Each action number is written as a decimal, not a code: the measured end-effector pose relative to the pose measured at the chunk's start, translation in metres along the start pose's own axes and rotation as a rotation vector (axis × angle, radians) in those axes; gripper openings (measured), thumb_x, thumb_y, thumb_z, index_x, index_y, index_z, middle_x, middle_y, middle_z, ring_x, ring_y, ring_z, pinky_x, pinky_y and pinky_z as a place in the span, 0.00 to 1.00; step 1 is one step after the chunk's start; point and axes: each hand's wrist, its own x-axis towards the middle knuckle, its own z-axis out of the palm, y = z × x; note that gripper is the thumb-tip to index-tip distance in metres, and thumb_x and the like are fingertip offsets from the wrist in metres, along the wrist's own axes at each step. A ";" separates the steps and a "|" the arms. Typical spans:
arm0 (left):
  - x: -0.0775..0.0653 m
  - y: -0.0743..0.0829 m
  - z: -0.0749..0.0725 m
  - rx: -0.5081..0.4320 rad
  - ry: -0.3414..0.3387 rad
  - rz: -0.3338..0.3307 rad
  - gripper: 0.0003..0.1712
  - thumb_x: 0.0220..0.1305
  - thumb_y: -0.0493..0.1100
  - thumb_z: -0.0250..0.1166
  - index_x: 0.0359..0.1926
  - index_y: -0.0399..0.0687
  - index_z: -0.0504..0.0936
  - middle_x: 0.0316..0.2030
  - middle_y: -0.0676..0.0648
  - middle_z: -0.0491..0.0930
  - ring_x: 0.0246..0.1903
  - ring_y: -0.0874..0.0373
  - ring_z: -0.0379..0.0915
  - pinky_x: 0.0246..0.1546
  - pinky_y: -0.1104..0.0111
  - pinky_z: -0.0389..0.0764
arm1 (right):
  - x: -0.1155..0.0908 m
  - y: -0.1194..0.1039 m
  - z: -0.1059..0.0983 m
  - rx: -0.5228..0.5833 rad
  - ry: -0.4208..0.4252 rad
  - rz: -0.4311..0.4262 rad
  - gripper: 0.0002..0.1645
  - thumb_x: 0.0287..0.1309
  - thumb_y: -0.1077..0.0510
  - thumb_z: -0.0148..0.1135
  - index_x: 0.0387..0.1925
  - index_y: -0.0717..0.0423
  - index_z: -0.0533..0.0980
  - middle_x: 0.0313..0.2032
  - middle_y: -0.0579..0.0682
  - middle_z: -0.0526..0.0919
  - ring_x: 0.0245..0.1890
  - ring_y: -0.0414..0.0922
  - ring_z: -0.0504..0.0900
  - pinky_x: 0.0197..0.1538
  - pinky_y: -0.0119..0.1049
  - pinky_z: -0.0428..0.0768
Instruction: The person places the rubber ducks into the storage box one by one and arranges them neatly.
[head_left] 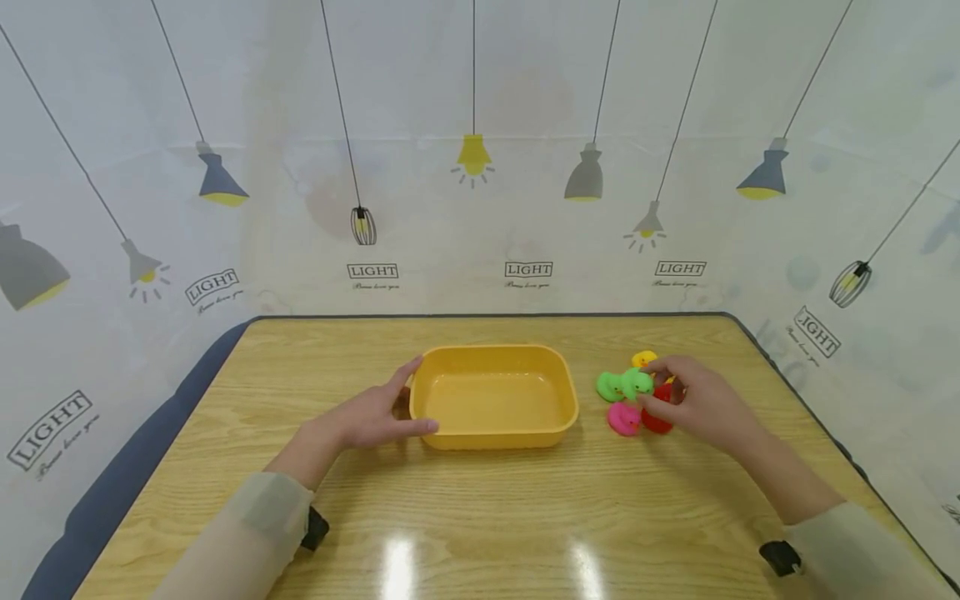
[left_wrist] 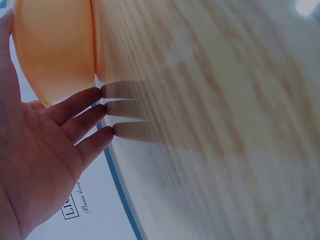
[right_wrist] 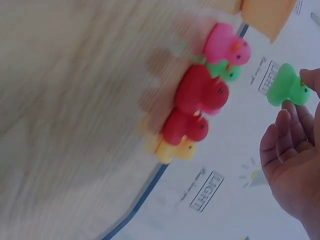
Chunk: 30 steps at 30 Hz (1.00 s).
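In the head view, my left hand rests against the left end of a yellow plastic basin. Its thumb lies at the front rim, and in the left wrist view the other fingers extend fairly straight with tips at the tabletop. My right hand pinches a green rubber duck between thumb and fingers, raised above the others in the right wrist view. Below and around it sit another green duck, a pink duck, red ducks and a yellow duck. The hand partly hides the red ones.
A wooden table carries the basin in the middle and the duck cluster to its right. Behind and beside the table hangs a pale curtain printed with lamps. Black wrist devices show at both sleeves.
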 end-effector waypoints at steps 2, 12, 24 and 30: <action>0.000 0.000 0.000 0.004 0.002 -0.002 0.71 0.63 0.81 0.69 0.90 0.69 0.35 0.75 0.40 0.77 0.73 0.41 0.74 0.79 0.38 0.65 | 0.005 -0.009 0.005 0.011 0.001 -0.026 0.25 0.63 0.55 0.81 0.57 0.61 0.83 0.43 0.51 0.86 0.35 0.42 0.78 0.39 0.33 0.79; 0.000 0.001 0.000 -0.003 -0.006 -0.008 0.71 0.63 0.81 0.69 0.90 0.68 0.35 0.76 0.40 0.76 0.75 0.41 0.72 0.80 0.38 0.64 | 0.030 -0.045 0.028 0.114 -0.054 -0.050 0.22 0.67 0.55 0.79 0.58 0.59 0.84 0.45 0.52 0.86 0.35 0.42 0.76 0.37 0.33 0.77; 0.001 0.000 0.000 -0.014 -0.005 -0.007 0.72 0.62 0.81 0.70 0.90 0.68 0.35 0.75 0.40 0.76 0.74 0.40 0.73 0.79 0.36 0.65 | 0.061 -0.078 0.058 0.108 -0.112 -0.106 0.21 0.65 0.52 0.79 0.56 0.54 0.84 0.44 0.48 0.85 0.35 0.43 0.77 0.39 0.34 0.78; 0.001 0.000 0.001 -0.013 0.002 -0.016 0.72 0.62 0.80 0.70 0.90 0.69 0.36 0.75 0.40 0.76 0.74 0.39 0.73 0.78 0.36 0.65 | 0.080 -0.093 0.077 0.091 -0.176 -0.092 0.22 0.66 0.48 0.78 0.56 0.53 0.84 0.45 0.47 0.86 0.37 0.43 0.77 0.43 0.37 0.79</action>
